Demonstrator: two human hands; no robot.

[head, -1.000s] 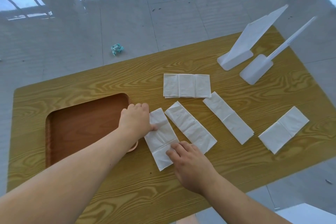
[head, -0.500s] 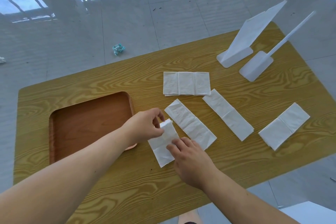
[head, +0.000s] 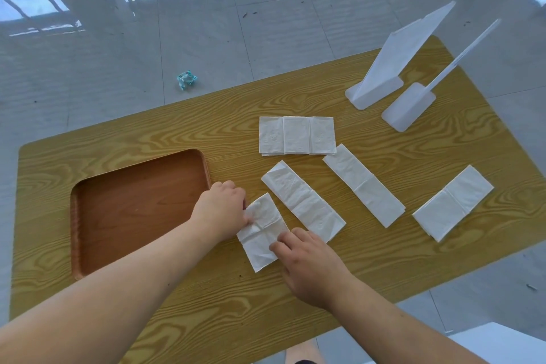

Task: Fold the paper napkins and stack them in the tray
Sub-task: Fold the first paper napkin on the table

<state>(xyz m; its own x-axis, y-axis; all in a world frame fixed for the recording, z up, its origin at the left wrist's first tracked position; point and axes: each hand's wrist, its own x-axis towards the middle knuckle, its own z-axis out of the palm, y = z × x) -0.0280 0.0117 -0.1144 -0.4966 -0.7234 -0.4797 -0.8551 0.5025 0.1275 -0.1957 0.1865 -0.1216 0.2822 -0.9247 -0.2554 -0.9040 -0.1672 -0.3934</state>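
A white paper napkin (head: pixel 262 230) lies on the wooden table just right of the brown tray (head: pixel 139 210). My left hand (head: pixel 221 210) pinches its left edge near the far end, and that end is folded partly over. My right hand (head: pixel 307 260) presses fingertips on the napkin's right side near the crease. Three more long napkins lie to the right: one (head: pixel 302 201) beside the held one, one (head: pixel 363 185) further right, one (head: pixel 453 202) near the right edge. A wider napkin (head: pixel 297 135) lies behind them. Nothing is in the tray.
Two white plastic stands (head: pixel 396 68) (head: pixel 410 105) rise at the table's far right corner. A crumpled teal wrapper (head: pixel 186 80) lies on the tiled floor beyond the table. The table's front edge (head: pixel 266 354) is close to my body.
My left hand has lifted the napkin's far end and brought it toward me, then shifted to its left edge. The right hand stays pressing the napkin's right side.
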